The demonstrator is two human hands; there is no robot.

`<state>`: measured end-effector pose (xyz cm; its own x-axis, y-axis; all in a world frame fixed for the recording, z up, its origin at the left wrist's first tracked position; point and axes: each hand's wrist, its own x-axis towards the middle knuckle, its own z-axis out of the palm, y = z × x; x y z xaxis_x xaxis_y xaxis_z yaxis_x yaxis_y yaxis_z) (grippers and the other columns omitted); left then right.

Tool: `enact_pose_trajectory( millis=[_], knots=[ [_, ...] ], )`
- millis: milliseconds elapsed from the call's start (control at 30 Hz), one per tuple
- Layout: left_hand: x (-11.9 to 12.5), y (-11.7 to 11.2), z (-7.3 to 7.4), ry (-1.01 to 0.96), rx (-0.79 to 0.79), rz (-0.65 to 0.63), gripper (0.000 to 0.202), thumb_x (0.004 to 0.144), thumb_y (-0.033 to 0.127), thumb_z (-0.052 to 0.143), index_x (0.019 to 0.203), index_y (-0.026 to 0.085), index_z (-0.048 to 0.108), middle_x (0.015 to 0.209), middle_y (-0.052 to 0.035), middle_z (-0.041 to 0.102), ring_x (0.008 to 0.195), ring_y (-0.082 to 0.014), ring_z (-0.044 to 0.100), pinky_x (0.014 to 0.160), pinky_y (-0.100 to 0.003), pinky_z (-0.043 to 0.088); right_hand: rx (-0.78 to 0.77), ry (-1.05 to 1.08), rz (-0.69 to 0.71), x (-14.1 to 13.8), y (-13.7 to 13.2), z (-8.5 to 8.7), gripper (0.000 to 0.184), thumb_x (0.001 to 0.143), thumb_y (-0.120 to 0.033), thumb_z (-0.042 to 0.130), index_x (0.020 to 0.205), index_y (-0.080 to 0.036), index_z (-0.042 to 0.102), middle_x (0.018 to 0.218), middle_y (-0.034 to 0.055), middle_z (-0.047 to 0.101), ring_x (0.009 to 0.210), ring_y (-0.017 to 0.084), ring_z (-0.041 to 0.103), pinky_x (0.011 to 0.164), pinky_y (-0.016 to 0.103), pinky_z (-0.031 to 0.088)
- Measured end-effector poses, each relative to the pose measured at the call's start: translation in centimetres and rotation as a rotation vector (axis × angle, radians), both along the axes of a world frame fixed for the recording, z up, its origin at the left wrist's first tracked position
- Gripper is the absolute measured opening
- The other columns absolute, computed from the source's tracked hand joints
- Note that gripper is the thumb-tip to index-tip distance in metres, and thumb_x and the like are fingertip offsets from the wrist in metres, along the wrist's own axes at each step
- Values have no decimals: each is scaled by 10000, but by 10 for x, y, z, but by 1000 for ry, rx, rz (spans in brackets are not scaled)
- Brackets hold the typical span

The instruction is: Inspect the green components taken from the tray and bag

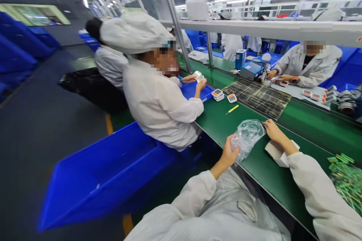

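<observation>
A crumpled clear plastic bag (246, 137) hangs over the near edge of the green workbench (263, 173). My left hand (229, 154) grips its lower end with curled fingers. My right hand (272, 130) pinches its upper right edge. Under my right wrist lies a small white cloth or paper pad (278, 152). Both my sleeves are white.
A co-worker in a white coat and cap (158, 101) sits to my left, handling a small white device (198, 76). More such devices (218, 94), a yellow pen (232, 109) and a dark ribbed mat (258, 97) lie farther along. Green circuit boards (346, 180) are piled at right. A blue bin (113, 173) stands on the floor.
</observation>
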<state>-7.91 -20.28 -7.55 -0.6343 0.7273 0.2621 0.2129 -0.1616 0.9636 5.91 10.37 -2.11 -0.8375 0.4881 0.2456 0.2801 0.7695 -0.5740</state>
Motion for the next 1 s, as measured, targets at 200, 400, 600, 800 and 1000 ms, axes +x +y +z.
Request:
enact_pose_trajectory(
  millis=[200,400,600,800,1000],
  knots=[
    [-1,0,-13,-3,-20,0,645,954,505,648,1469,168,454,1432,-176,591,1319,-317,587,1189,-530,411,-512,311,-213,35,0,33,272,940,-346,594,1130,-179,696,1055,88,700,961,234,666,1008,471,549],
    [-2,3,1,82,-68,-11,636,937,511,666,1442,175,478,1416,-169,597,1328,-322,575,1182,-528,418,-688,515,-27,65,-48,94,298,974,-448,703,1153,-216,756,1170,72,678,1050,239,675,1040,459,561],
    [-5,9,8,90,-91,-22,619,931,474,669,1435,182,463,1440,-164,581,1343,-313,572,1189,-516,424,-664,508,87,70,-78,127,265,1008,-432,695,1156,-236,794,1235,76,641,1048,236,671,1013,447,571],
    [-7,12,13,80,-77,-48,638,940,480,658,1456,180,431,1470,-174,567,1374,-311,561,1205,-511,415,-812,507,58,64,-79,125,238,960,-418,744,1087,-226,802,1165,72,668,1021,240,685,1016,479,579],
    [-5,16,17,138,-40,-85,646,961,502,639,1466,166,418,1475,-185,550,1381,-315,552,1204,-510,412,-435,237,191,57,-94,132,262,1040,-368,585,1175,-247,774,1187,79,689,1063,260,667,1012,501,558]
  ],
)
